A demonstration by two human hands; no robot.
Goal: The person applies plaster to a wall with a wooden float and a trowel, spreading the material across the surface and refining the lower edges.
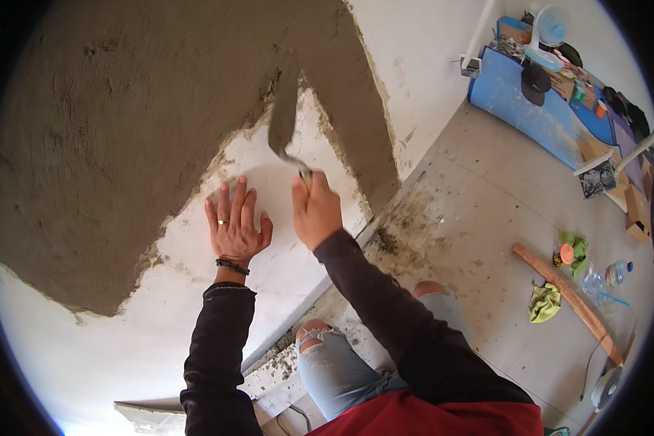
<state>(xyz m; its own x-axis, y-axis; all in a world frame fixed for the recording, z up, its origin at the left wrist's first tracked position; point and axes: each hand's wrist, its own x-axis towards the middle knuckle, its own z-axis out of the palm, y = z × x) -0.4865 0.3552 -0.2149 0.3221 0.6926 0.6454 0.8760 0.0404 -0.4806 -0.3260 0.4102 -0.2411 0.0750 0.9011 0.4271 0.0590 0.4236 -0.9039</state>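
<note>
Wet brown-grey mortar (138,123) covers much of the white wall (218,298), with a strip running down the right side. My right hand (318,211) is closed round the handle of a trowel (283,120). Its long blade points up the wall, with the tip against the mortar's edge where the two covered areas meet. My left hand (238,224), with a ring and a dark bracelet, lies flat on the bare white part, fingers spread and holding nothing. It is to the left of the trowel, just below the mortar's ragged edge.
Mortar crumbs and stains (414,225) mark the tiled floor at the wall's foot. On the right lie a wooden plank (567,301), a green cloth (545,301) and plastic bottles (596,287). A blue mat (523,109), cap (535,83) and fan (550,33) are further back. A mortar board (149,418) sits lower left.
</note>
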